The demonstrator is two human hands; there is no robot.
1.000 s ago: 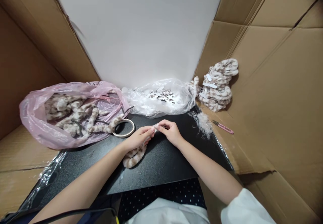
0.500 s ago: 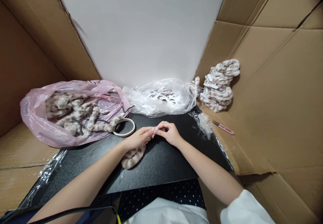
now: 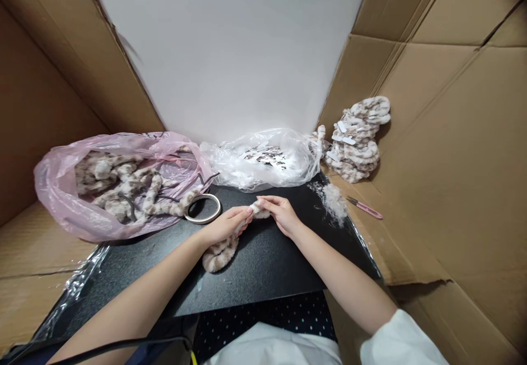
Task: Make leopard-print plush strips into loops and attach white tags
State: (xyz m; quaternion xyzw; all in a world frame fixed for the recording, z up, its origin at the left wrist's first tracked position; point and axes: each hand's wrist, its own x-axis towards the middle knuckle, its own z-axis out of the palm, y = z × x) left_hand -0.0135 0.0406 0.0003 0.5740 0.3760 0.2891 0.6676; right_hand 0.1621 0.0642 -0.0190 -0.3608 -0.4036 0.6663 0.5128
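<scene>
A fluffy white-and-brown fabric piece hangs in a loop below my left hand, over the black table. The fingers of my left hand are closed on it. My right hand pinches the paler end of the same piece, a short stretch of which shows between the two hands. A roll of tape lies just left of my left hand. Part of the fluffy piece is hidden behind my left hand.
A pink bag of fluffy strips stands left on the black table. Behind my hands is a clear bag with white pieces. To the right are loose fluff, pink snips and a fluffy pile against cardboard.
My right hand has moved slightly right, away from my left hand, and more of the fluffy piece shows between them. The hanging loop has shifted a little to the right.
</scene>
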